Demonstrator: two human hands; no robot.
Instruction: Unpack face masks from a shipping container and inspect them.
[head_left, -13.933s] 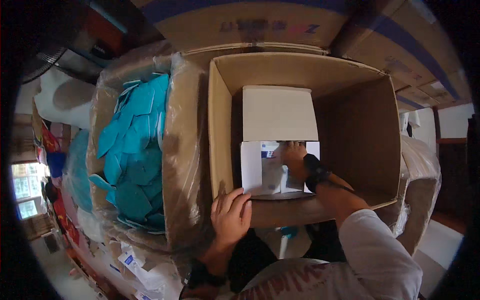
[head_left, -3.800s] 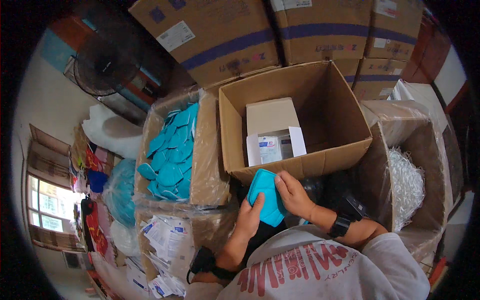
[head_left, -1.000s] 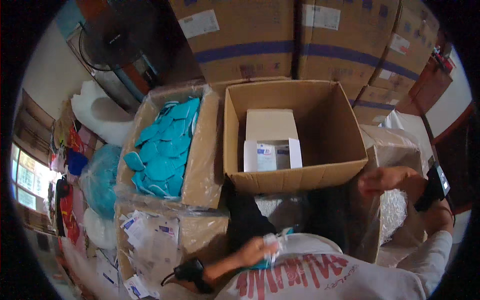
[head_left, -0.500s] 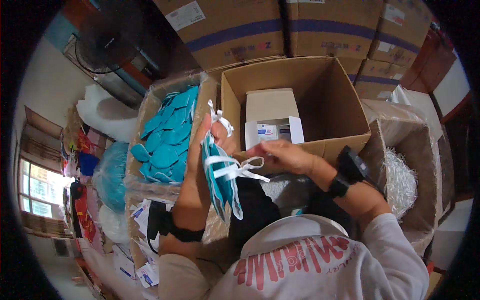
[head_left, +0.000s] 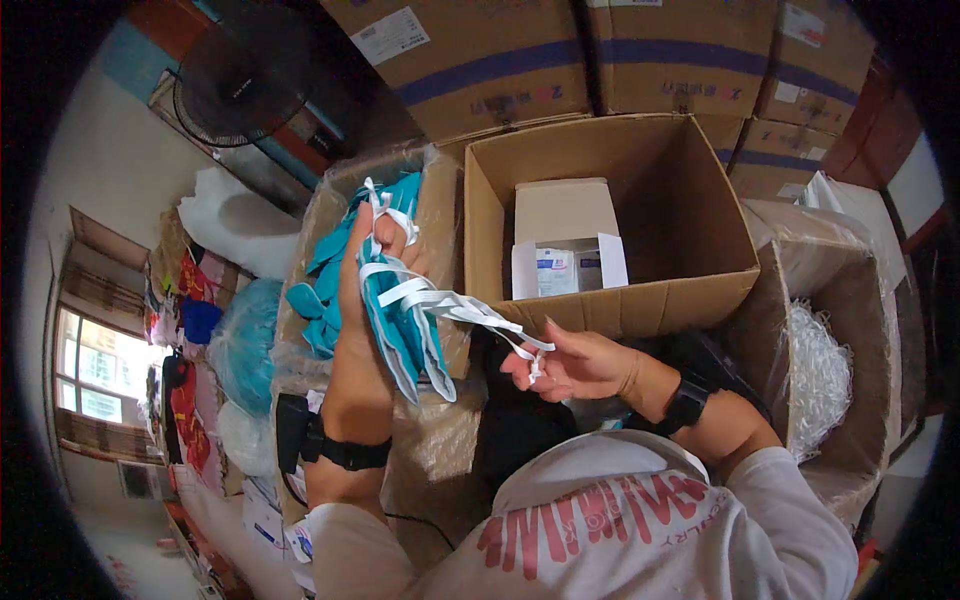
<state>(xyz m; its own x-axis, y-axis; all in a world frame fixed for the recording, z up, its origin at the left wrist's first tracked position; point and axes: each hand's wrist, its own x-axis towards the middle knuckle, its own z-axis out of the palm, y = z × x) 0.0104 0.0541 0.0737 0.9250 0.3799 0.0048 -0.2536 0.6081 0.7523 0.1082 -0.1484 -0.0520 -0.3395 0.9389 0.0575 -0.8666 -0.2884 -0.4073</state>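
Left grip (head_left: 393,238) of the person in front of me is closed round the upper part of a teal face-mask bundle (head_left: 388,320), raised just in front of a plastic-lined carton (head_left: 442,212). The fingers and wrapped strapping cover that upper end, so I can't tell how many layers are in there. White elastic straps (head_left: 455,305) run from it to the right grip (head_left: 585,366), whose half-curled fingers have hold of the far ends; whether they are pinched or hooked over a finger, I can't make out.

More teal masks (head_left: 318,300) lie in the lined carton, partly blocked from view by the left hand and forearm. Beyond the hands, a big open cardboard box (head_left: 640,308) holds a small white box (head_left: 565,205) with its lid up; the packets (head_left: 557,272) inside show only in part. Over on the right, another carton (head_left: 770,300) contains a white stringy heap (head_left: 820,375), too tangled to sort out by eye. The stacked cartons (head_left: 680,75) behind run off the top edge, and the fan (head_left: 240,90) sinks into shadow.
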